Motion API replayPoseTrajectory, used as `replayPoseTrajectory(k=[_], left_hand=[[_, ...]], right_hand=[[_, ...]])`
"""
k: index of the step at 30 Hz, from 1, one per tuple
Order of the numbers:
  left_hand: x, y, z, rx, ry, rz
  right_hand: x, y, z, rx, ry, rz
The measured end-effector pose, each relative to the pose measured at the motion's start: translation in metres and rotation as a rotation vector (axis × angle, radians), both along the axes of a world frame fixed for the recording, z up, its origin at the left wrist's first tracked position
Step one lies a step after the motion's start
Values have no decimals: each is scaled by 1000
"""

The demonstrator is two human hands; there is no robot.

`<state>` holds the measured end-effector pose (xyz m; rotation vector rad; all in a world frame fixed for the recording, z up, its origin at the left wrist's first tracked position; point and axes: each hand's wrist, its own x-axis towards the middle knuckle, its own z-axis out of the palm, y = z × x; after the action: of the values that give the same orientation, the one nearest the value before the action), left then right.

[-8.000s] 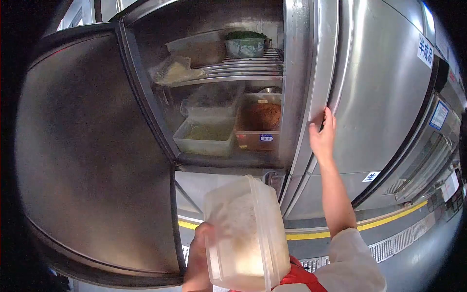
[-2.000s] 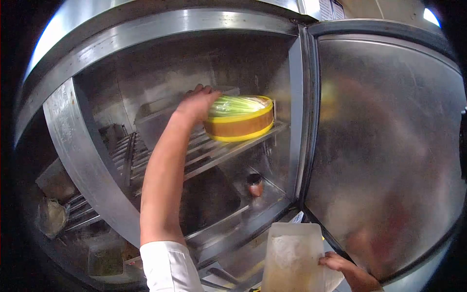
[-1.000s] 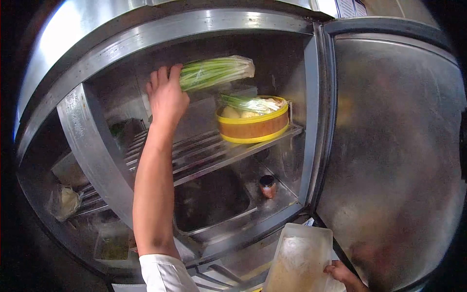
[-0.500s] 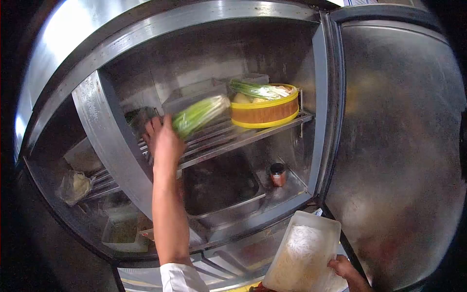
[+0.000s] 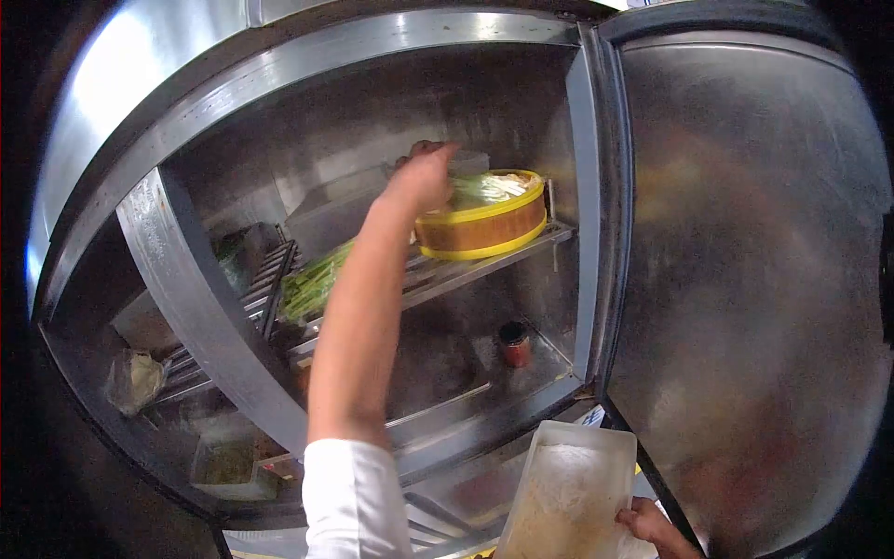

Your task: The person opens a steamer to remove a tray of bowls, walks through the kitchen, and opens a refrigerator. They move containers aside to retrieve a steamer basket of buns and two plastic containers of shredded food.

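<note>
My left hand (image 5: 427, 174) reaches over the left rim of the round yellow-banded container (image 5: 484, 233) on the wire shelf; its fingers are blurred and bent, and I cannot make out whether they hold anything. Green stalks with white ends (image 5: 507, 189) lie inside that container. Another bundle of green stalks (image 5: 317, 281) rests on the shelf, partly behind my left forearm. Low on the right, my right hand (image 5: 643, 520) grips the edge of a pale rectangular tub (image 5: 570, 484), which is tilted and has something whitish in it.
A dark-lidded red jar (image 5: 514, 345) stands on the cabinet floor. Wrapped pale food (image 5: 137, 381) lies at the left, above a tub (image 5: 228, 461). A metal upright (image 5: 191, 270) divides the cabinet, and its open door (image 5: 745, 279) fills the right side.
My left hand has let go of the green bundle, which now lies on the shelf, and has moved right to the round container. The view has shifted slightly; my right hand still holds the tub.
</note>
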<state>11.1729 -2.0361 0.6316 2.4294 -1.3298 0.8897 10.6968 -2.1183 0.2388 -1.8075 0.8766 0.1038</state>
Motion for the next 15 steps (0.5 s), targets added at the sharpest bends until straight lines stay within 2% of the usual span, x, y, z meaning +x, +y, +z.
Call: replayPoseTrajectory(k=[3,5,6,8,9,12,14,15], left_hand=[[45,-35,-17,195,56,123],[65,-48,-22,294,80,205],[62,-48,-21,261,27,205],[44,-39,-16,195,-77,213],[27,-29,-12,79,-210,130],[-5,-2,19,-98,-464,221],[-21,34,31,-165,-481,292],[-36,55,38,-119,-425,409]], right_hand=[[-6,-3,1,-91,41,52],[-5,4,24,-47,88,-16],[-4,8,32,-22,114,-46],[-11,-2,-9,7,-46,16],[-11,-2,-12,35,-119,28],[-8,-1,-4,69,-201,44],[-4,-4,-6,82,-197,61],[-4,-9,-16,89,-187,73]])
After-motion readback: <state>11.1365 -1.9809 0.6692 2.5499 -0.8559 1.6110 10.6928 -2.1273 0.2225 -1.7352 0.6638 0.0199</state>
